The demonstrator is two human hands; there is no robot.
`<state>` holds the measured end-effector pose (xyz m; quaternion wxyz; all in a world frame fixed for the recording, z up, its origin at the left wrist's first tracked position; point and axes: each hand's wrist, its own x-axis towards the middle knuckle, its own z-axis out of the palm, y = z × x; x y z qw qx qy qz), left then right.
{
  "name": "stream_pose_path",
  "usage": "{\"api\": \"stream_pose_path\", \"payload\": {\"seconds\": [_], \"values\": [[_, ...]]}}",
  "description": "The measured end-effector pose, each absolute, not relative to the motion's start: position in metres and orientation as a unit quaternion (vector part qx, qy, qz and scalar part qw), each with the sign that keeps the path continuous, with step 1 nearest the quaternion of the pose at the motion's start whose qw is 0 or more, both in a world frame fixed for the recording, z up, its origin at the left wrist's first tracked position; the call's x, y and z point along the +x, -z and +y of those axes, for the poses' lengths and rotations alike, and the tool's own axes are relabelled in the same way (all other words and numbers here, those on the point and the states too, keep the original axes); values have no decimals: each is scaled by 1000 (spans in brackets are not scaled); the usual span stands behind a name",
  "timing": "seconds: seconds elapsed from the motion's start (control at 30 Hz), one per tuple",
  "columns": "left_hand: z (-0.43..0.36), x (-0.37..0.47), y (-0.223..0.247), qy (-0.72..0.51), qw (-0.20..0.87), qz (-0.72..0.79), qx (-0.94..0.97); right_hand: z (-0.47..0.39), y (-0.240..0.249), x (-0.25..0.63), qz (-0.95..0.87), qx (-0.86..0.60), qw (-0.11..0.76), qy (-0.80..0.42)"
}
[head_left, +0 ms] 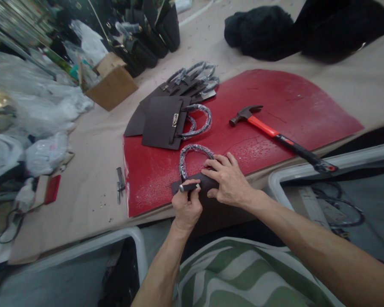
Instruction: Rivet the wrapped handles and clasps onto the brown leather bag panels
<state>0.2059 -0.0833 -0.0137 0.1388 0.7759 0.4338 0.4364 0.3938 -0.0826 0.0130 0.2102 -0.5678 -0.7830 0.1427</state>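
Dark brown leather-like bag piece [205, 181] lies at the red board's [262, 155] near edge; left fingers [196, 198] pinch a short dark metal-ended piece [189, 186]. Right fingers [213, 164], loosely spread, press the panel; even pressure should prevent slipping.

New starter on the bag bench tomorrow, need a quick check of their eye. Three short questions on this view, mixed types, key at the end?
1. True or false: neither the left hand nor the right hand touches the claw hammer.
2. The hammer's handle is: A) blue and yellow; B) red and black; C) all white.
3. Fill in: in this view, the cardboard box sits to the ____ of the red mat.

Key: 1 true; 2 B; 3 left.
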Motion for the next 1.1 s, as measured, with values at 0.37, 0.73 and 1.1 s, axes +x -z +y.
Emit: {"api": "stream_pose_path", "payload": {"seconds": [0.37,0.73,1.1], "values": [[-79,211,17,-434,98,398,802,-82,-10,395,-793,-547,225,-146],[-77,211,21,-453,161,414,773,-93,-34,519,-618,-758,204,46],[-77,214,21,-469,167,407,766,-62,-68,532,-393,-755,269,-451]]}}
